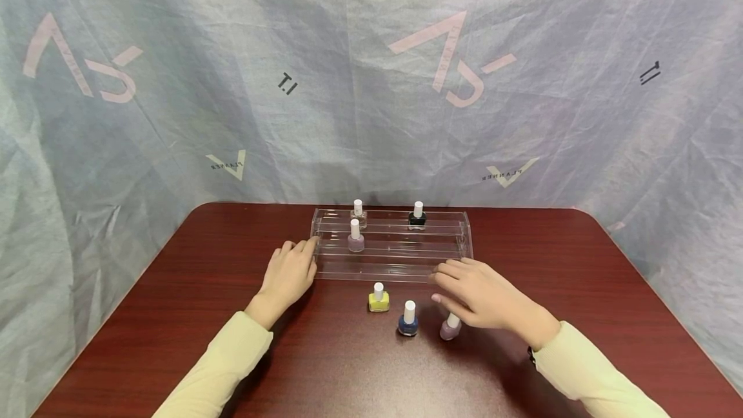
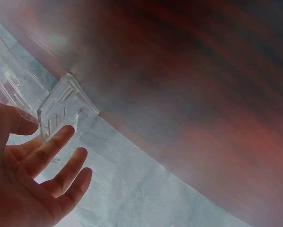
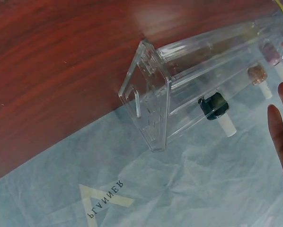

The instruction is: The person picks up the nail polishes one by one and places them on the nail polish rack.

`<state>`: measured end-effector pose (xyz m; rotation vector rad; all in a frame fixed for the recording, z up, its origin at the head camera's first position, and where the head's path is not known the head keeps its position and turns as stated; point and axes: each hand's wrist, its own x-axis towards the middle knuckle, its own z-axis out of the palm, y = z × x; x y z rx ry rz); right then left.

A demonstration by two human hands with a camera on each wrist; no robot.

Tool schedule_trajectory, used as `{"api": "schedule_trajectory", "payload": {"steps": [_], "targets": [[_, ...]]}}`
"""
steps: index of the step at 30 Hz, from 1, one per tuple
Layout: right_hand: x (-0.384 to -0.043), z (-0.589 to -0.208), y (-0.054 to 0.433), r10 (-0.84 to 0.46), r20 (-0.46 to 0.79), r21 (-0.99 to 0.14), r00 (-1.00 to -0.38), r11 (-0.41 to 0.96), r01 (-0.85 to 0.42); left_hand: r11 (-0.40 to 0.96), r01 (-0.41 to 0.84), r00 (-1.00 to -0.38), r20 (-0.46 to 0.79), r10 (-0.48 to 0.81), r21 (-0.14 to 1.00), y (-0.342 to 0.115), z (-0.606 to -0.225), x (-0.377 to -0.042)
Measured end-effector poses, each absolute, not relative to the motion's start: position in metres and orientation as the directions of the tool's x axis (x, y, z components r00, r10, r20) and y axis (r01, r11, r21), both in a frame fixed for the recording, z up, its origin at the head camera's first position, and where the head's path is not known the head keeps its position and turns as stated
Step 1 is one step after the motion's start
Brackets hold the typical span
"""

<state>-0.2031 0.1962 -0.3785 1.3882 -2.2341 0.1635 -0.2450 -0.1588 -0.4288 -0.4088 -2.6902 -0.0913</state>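
Note:
A clear tiered rack [image 1: 371,269] stands on the dark red table. My left hand [image 1: 290,273] is at its left end, fingertips right at the clear side panel [image 2: 68,106] and the other fingers spread. By the rack's front right corner, my right hand [image 1: 478,292] hovers with loosely bent fingers, holding nothing. Under it is a lilac nail polish bottle [image 1: 449,329], its white cap partly hidden by the hand. To the left are a dark blue nail polish bottle [image 1: 408,324] and a yellow nail polish bottle [image 1: 379,302], both upright in front of the rack.
On the rack's top tier stand a glittery nail polish bottle [image 1: 360,217] and a black nail polish bottle [image 1: 416,220]. Another lilac bottle [image 1: 356,242] stands one tier lower. A grey printed cloth [image 1: 348,82] hangs behind the table [image 1: 191,315].

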Motion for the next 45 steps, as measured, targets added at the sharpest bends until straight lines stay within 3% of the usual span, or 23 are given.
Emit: {"api": "schedule_trajectory", "payload": {"steps": [7,14,25,32,45], "targets": [[-0.197,-0.384,0.201,-0.810,0.481,0.162,-0.336,0.459,-0.874,0.954,0.299,-0.867,0.419,0.271,0.001,-0.159,-0.429,-0.245],[-0.196,-0.391,0.206,-0.824,0.494,0.194,-0.277,0.415,-0.889,0.954,0.300,-0.869,0.414,0.273,0.001,-0.159,-0.428,-0.244],[-0.190,-0.395,0.211,-0.839,0.474,0.212,-0.268,0.404,-0.890,0.955,0.298,-0.874,0.403,0.271,0.005,-0.159,-0.428,-0.244],[-0.187,-0.398,0.214,-0.833,0.505,0.226,-0.227,0.381,-0.897,0.954,0.300,-0.869,0.413,0.271,0.004,-0.159,-0.428,-0.244],[-0.182,-0.401,0.217,-0.843,0.468,0.225,-0.266,0.405,-0.886,0.955,0.296,-0.876,0.401,0.267,0.009,-0.159,-0.427,-0.243]]}}
